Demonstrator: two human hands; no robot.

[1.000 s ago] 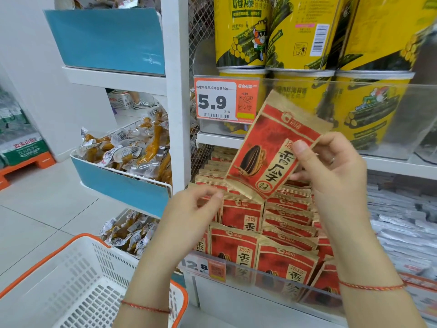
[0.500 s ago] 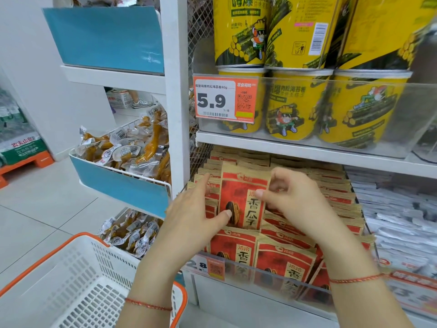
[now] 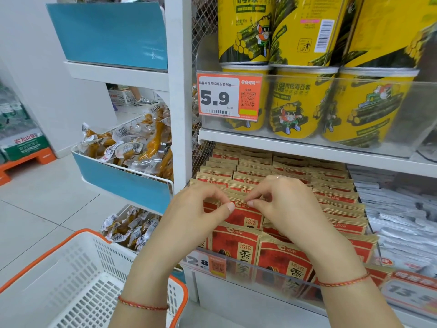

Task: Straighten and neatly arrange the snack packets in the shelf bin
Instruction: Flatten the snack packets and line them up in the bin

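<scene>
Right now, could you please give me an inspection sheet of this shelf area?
Surface: white shelf above the clear-fronted bin.
Job's things: red and tan snack packets stand in rows in the bin; one packet in the second row from the front is being handled.
Clutter: nothing seen.
Grip: left hand and right hand each pinch that packet's top edge.
Cables: nothing seen.
Surroundings: yellow tubs on the shelf above, behind the 5.9 price tag; blue-fronted wire bin of clear-wrapped snacks on the left; white basket with orange rim below; silver packets on the right.
</scene>
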